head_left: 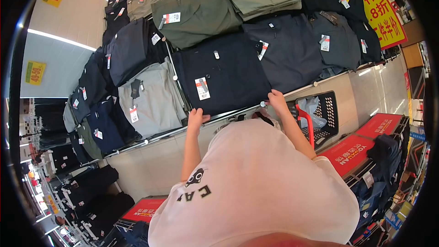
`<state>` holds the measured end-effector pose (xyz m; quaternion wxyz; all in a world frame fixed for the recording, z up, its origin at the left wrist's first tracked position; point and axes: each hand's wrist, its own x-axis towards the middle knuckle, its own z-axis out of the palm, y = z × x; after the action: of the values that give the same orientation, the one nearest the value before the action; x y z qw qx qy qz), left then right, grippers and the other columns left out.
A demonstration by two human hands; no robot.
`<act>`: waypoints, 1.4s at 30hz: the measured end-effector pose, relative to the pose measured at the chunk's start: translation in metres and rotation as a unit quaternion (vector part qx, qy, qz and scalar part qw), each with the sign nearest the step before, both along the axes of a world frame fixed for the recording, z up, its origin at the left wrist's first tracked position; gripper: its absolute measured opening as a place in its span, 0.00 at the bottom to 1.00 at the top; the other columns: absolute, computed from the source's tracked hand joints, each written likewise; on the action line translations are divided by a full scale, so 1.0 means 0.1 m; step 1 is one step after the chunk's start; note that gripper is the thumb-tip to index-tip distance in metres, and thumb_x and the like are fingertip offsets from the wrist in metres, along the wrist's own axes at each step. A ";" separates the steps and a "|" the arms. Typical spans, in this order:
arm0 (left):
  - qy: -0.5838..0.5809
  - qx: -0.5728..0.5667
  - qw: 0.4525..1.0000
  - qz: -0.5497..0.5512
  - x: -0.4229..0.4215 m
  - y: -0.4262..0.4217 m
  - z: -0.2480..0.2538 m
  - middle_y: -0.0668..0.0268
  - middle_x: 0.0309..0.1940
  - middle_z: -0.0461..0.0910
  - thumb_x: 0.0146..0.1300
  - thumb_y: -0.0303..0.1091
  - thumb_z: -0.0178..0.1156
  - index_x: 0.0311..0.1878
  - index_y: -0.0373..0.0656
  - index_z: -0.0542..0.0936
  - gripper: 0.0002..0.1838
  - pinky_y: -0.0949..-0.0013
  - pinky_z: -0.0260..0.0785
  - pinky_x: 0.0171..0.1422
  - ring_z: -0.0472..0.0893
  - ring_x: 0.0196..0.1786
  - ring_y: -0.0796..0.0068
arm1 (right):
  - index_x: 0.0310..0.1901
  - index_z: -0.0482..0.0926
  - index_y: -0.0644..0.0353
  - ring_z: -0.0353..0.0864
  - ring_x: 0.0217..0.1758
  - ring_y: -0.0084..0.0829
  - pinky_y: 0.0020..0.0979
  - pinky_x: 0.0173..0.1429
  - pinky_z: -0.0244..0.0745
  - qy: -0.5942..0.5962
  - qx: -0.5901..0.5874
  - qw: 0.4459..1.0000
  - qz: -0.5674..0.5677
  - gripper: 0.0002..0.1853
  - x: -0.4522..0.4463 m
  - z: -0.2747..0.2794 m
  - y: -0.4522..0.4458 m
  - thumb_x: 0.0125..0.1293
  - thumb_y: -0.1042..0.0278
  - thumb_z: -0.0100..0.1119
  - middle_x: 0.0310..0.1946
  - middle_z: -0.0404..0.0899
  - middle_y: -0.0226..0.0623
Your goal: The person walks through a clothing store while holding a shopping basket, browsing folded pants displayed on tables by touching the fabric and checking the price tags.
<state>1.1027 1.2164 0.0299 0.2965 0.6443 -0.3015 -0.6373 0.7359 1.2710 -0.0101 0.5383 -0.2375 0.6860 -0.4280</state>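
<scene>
A folded stack of dark navy trousers (224, 75) lies at the front of the display, a white and red price tag (202, 88) on top. My left hand (196, 119) is at its near left corner, fingers closed on the edge. At the near right corner, my right hand (277, 101) pinches the cloth beside the metal rail. Parts of the fingers on both hands are hidden. Light grey trousers (153, 98) lie left of the navy stack, and dark grey trousers (286, 52) lie to its right.
Olive trousers (196, 11) and other folded stacks fill the display behind. A metal rail (219, 114) runs along its front. A black basket (327, 112) with a red handle and a plastic bag stands on the floor to the right. Red-topped clothing racks (347, 155) are behind me.
</scene>
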 end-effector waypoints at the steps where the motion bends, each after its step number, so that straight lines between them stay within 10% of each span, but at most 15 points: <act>1: -0.035 0.043 0.998 -0.001 0.02 0.02 -0.03 0.54 0.42 0.80 0.69 0.34 0.49 0.56 0.27 0.71 0.20 0.65 0.82 0.45 0.86 0.40 0.60 | 0.39 0.78 0.66 0.81 0.38 0.27 0.31 0.42 0.81 -0.001 -0.001 1.000 0.000 0.09 0.01 0.07 -0.01 0.67 0.73 0.47 0.34 0.79 0.33; 9: -0.028 0.011 0.998 -0.048 0.22 0.10 -0.06 0.58 0.40 0.79 0.68 0.35 0.50 0.55 0.30 0.72 0.18 0.68 0.81 0.41 0.84 0.36 0.68 | 0.37 0.76 0.58 0.80 0.34 0.23 0.27 0.37 0.75 0.135 -0.089 0.986 -0.030 0.06 -0.10 0.28 0.54 0.68 0.72 0.48 0.31 0.76 0.28; 13: -0.025 0.002 0.997 -0.075 0.24 0.09 -0.09 0.60 0.37 0.79 0.68 0.36 0.51 0.49 0.35 0.75 0.14 0.68 0.81 0.38 0.83 0.35 0.70 | 0.38 0.76 0.62 0.77 0.36 0.34 0.34 0.39 0.73 0.400 -0.115 0.899 -0.140 0.06 -0.29 0.20 1.13 0.65 0.70 0.58 0.32 0.77 0.40; 17: -0.057 0.019 0.991 -0.118 0.23 0.02 -0.06 0.62 0.35 0.77 0.68 0.37 0.51 0.48 0.35 0.76 0.15 0.67 0.81 0.35 0.80 0.34 0.72 | 0.51 0.73 0.65 0.75 0.50 0.55 0.47 0.52 0.72 0.588 0.049 0.800 -0.105 0.23 -0.21 0.37 1.76 0.63 0.56 0.66 0.47 0.74 0.52; 27: -0.102 0.025 0.977 -0.188 0.15 -0.09 -0.03 0.65 0.31 0.71 0.67 0.38 0.52 0.44 0.34 0.75 0.14 0.67 0.82 0.31 0.76 0.29 0.75 | 0.58 0.70 0.61 0.71 0.58 0.54 0.48 0.61 0.68 0.677 0.225 0.680 -0.172 0.33 -0.24 0.21 2.29 0.55 0.53 0.69 0.55 0.70 0.50; 29: -0.107 0.044 0.978 -0.172 0.13 -0.10 0.01 0.66 0.30 0.71 0.67 0.37 0.52 0.43 0.34 0.74 0.13 0.68 0.81 0.30 0.75 0.29 0.76 | 0.57 0.74 0.56 0.77 0.56 0.52 0.52 0.54 0.74 0.670 0.261 0.677 -0.155 0.29 -0.52 0.04 2.34 0.57 0.51 0.66 0.52 0.77 0.48; 31: -0.129 0.044 0.976 -0.171 0.10 -0.09 0.03 0.67 0.30 0.71 0.67 0.37 0.51 0.42 0.35 0.74 0.12 0.67 0.82 0.30 0.75 0.29 0.76 | 0.50 0.82 0.55 0.83 0.48 0.52 0.51 0.50 0.77 0.448 0.355 0.807 -0.146 0.22 -0.76 0.02 2.29 0.60 0.49 0.61 0.43 0.84 0.49; 40: -0.243 0.007 0.963 -0.118 -0.05 -0.02 -0.02 0.63 0.27 0.73 0.65 0.39 0.52 0.41 0.34 0.75 0.15 0.70 0.77 0.23 0.75 0.28 0.77 | 0.44 0.86 0.55 0.85 0.43 0.53 0.49 0.49 0.79 0.455 0.307 0.827 -0.122 0.20 -1.33 0.14 2.39 0.62 0.48 0.57 0.36 0.86 0.50; 42: -0.360 -0.049 0.920 -0.145 0.00 -0.05 -0.31 0.53 0.30 0.78 0.63 0.43 0.51 0.44 0.34 0.77 0.19 0.54 0.79 0.39 0.82 0.37 0.56 | 0.43 0.86 0.56 0.85 0.43 0.53 0.50 0.49 0.79 0.469 0.293 0.824 -0.125 0.21 -1.65 0.17 2.37 0.62 0.47 0.57 0.36 0.86 0.50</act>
<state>1.1022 1.2110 -0.0012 0.1035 0.7642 -0.5086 -0.3830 0.5708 1.5083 0.0068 0.1376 -0.1527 0.9727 -0.1078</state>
